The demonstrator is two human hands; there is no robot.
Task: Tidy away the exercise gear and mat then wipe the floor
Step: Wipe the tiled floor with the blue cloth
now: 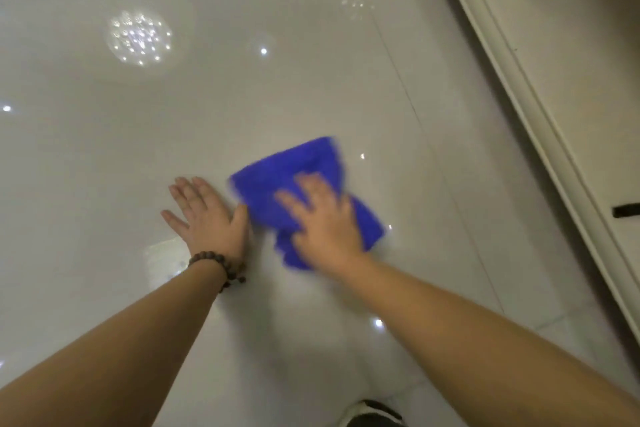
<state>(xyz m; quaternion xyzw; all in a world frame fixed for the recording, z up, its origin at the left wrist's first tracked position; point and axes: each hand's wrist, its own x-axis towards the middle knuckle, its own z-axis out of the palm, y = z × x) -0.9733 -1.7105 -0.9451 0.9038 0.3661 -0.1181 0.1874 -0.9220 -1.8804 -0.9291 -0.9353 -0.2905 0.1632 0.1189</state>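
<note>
A blue cloth [294, 166] lies spread on the glossy pale tiled floor [242, 97]. My right hand [322, 215] presses flat on top of the cloth, fingers apart, and it looks blurred. Just left of the cloth, my left hand [204, 215] rests flat on the bare tile with its fingers spread, its thumb touching the cloth's edge. A dark bead bracelet [218, 267] circles my left wrist. No exercise gear or mat is in view.
A cream cabinet base with moulded trim [519, 97] runs diagonally along the right side; a dark handle [625, 211] shows on it. A dark shoe [374, 414] appears at the bottom edge. Ceiling lights reflect in the floor at upper left.
</note>
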